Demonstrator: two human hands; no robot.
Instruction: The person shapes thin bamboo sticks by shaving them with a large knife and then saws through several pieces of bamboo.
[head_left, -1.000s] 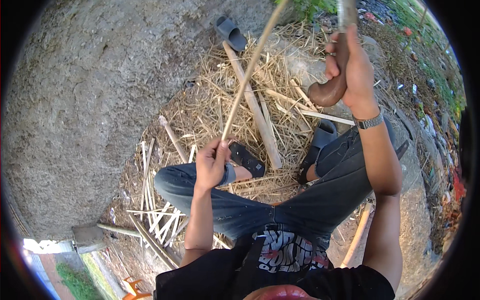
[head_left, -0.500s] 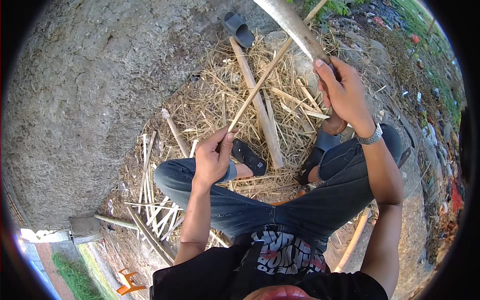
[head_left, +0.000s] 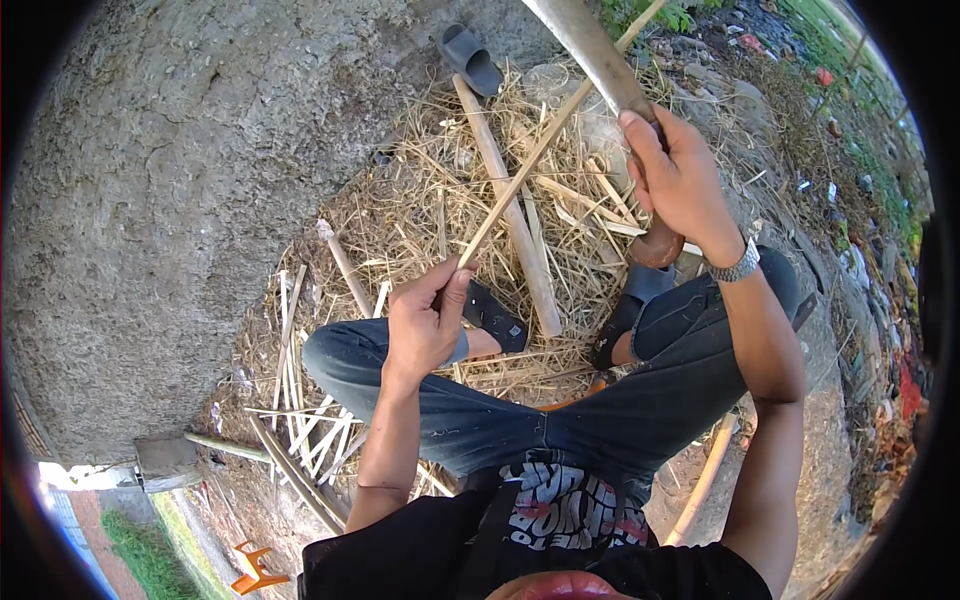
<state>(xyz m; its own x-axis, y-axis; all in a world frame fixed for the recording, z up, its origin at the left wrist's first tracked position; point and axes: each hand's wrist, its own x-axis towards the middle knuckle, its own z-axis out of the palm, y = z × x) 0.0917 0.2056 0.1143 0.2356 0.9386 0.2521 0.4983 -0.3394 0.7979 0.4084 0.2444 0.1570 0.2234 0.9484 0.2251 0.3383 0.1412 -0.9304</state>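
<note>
My left hand [head_left: 425, 315] is closed on the near end of a long, thin bamboo strip [head_left: 528, 165], which slants away up to the right. In my right hand [head_left: 685, 180] is the dark wooden handle of a machete [head_left: 590, 50]. Its broad blade points away and runs past the top edge of the view. The blade lies across or close over the strip's far part; whether they touch I cannot tell. Below both hands, a thick bamboo pole [head_left: 508, 205] rests on a heap of shavings [head_left: 430, 190] between my feet.
A grey slipper [head_left: 470, 60] lies by the pole's far end. Split strips [head_left: 325, 430] are piled beside my left knee. A rough wall [head_left: 190, 200] stands at left, and litter [head_left: 850, 265] covers the slope at right. An orange plastic stool [head_left: 257, 570] is at the lower left.
The machete and my right hand have shifted slightly nearer to me. My left hand keeps its grip on the strip, almost unmoved.
</note>
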